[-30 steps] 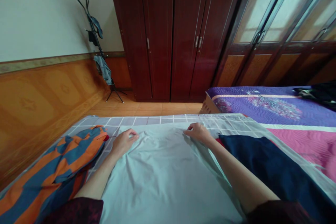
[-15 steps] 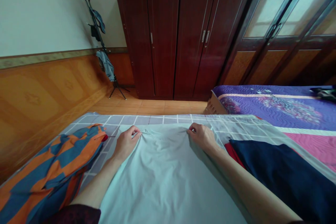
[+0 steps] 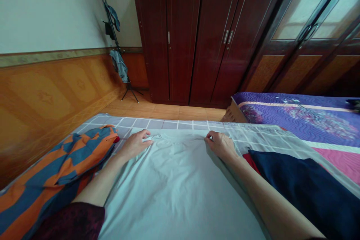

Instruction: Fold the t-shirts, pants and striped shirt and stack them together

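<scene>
A pale mint-white shirt (image 3: 177,187) lies spread over a grey checked bedspread, its neckline at the far end, with soft wrinkles running down the cloth. At its far left corner, my left hand (image 3: 137,144) rests with thumb and fingers apart, touching the fabric. My right hand (image 3: 222,145) pinches the cloth at the far right shoulder between thumb and fingers. The shirt's near end runs out of view at the bottom.
An orange and blue garment (image 3: 56,172) lies left on the checked bedspread (image 3: 143,123); navy cloth (image 3: 298,180) with a red edge lies right. Beyond stand a coat rack (image 3: 114,33), a dark red wardrobe (image 3: 180,45) and a purple-covered bed (image 3: 317,116).
My left hand has loosened its pinch on the shirt and its fingers have parted. The right hand keeps its pinch. The camera view has shifted slightly left.
</scene>
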{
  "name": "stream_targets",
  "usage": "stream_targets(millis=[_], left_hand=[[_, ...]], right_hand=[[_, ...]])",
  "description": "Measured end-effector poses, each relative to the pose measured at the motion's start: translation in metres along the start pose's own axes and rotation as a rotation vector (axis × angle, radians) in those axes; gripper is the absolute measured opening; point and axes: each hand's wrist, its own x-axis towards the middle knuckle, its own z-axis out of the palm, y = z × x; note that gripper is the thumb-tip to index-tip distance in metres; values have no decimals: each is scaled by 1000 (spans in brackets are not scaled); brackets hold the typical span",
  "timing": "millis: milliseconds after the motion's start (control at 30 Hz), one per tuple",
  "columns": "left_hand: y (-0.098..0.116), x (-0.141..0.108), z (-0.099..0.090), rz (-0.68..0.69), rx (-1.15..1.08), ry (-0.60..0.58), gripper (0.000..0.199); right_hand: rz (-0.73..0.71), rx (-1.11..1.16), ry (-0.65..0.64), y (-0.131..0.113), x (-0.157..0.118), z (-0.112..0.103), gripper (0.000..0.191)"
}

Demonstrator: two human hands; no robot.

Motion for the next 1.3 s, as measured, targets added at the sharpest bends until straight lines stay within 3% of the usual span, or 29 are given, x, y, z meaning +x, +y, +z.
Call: stream_targets(millis=[100, 200, 333, 500, 633, 733, 833, 900, 1033, 1300], left_hand=[[-15, 1, -14, -41, 3, -75, 37], [-26, 2, -21, -49, -39, -113, 28], [-30, 5, -21, -11, -119, -133, 18], [-31, 7, -20, -22, -100, -114, 15], [-9, 1, -27, -38, -3, 25, 15], [27, -9, -24, 131, 5, 79, 19], [55, -20, -7, 398, -56, -80, 24], [59, -24, 8, 482, -28, -162, 28], [42, -26, 27, 445, 112, -219, 56], [30, -27, 25, 398, 197, -222, 66]], right_hand=[[8, -18, -30, 9, 3, -8, 28], [34, -37, -63, 19, 5, -16, 32], [17, -69, -125, 30, 6, -21, 19], [7, -114, -153, 32, 5, -22, 28], [5, -155, -88, 18, -1, -29, 30], [-153, -93, -42, -6, -13, -32, 32], [-478, 64, -88, -31, -28, -23, 38], [-610, 88, -135, -40, -34, -10, 46], [-572, -16, -116, -34, -31, 17, 66], [-538, -63, 23, -23, -27, 34, 73]])
